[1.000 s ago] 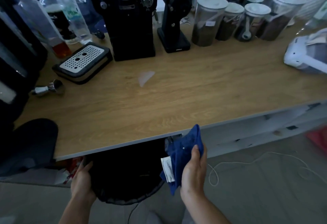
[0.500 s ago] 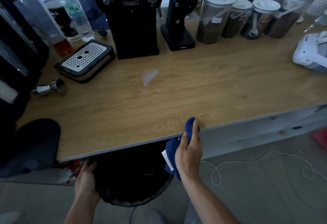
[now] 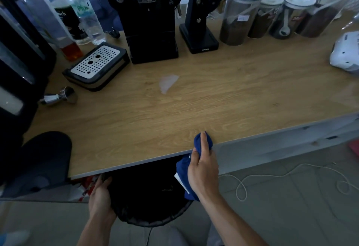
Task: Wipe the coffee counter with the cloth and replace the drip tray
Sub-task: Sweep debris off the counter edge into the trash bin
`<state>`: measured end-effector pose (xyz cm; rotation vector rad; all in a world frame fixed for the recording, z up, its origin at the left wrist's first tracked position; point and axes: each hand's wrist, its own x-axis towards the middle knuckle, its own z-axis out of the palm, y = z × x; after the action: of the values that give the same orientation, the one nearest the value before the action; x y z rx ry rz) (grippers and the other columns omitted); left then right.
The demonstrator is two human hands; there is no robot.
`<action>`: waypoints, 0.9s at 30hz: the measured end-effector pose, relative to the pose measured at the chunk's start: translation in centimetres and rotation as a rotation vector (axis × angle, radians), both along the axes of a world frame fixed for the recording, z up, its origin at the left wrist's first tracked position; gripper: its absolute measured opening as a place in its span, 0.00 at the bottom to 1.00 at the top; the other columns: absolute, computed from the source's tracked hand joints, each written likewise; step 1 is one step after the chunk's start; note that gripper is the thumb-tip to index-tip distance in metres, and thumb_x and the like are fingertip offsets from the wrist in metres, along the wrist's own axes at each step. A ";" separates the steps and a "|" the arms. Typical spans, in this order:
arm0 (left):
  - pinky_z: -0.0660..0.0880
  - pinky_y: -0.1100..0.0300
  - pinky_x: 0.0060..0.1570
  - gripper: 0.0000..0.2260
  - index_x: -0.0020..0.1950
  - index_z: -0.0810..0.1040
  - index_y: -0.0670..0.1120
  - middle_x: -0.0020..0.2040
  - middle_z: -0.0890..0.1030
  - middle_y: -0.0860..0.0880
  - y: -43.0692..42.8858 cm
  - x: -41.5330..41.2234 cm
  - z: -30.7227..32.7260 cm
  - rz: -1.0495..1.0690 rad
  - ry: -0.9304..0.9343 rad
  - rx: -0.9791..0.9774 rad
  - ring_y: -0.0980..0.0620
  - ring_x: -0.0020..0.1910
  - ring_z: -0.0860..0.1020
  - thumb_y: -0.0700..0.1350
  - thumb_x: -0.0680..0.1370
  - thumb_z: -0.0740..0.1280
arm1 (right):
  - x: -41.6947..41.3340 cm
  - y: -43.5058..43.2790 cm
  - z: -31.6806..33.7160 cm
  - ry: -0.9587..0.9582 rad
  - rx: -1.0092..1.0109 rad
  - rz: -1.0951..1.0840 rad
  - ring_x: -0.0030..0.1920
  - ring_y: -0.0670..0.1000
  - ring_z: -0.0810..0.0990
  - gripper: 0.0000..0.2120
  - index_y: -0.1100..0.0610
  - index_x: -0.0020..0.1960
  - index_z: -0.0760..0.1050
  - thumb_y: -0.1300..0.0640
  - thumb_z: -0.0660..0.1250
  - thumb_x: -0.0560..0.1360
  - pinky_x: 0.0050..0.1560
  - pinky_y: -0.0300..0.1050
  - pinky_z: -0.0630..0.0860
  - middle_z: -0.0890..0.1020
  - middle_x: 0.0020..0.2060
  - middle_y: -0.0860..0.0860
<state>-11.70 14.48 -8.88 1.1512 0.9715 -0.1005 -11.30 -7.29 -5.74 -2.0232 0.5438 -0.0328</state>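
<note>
Cloth (image 3: 183,166) in right hand (image 3: 203,170)

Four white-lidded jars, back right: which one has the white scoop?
The third jar from the left, a short one. A white scoop shows at its clear front; the other three show only dark contents.

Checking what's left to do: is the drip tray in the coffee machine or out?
Out. The drip tray lies on the counter, to the left of the coffee machine, with its grate facing up.
</note>
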 end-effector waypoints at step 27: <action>0.76 0.50 0.53 0.17 0.65 0.76 0.50 0.56 0.81 0.42 1.6 0.0 0.1 0.110 -0.020 -0.052 0.44 0.52 0.80 0.37 0.80 0.59 | -1.7 8.1 -2.0 -0.223 -0.019 0.261 0.53 0.27 0.62 0.30 0.49 0.73 0.48 0.65 0.59 0.78 0.50 0.16 0.59 0.66 0.56 0.44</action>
<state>-11.72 16.09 -8.79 1.0469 1.0066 -0.0257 -13.03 0.85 -7.79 -2.0617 0.1382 -0.1048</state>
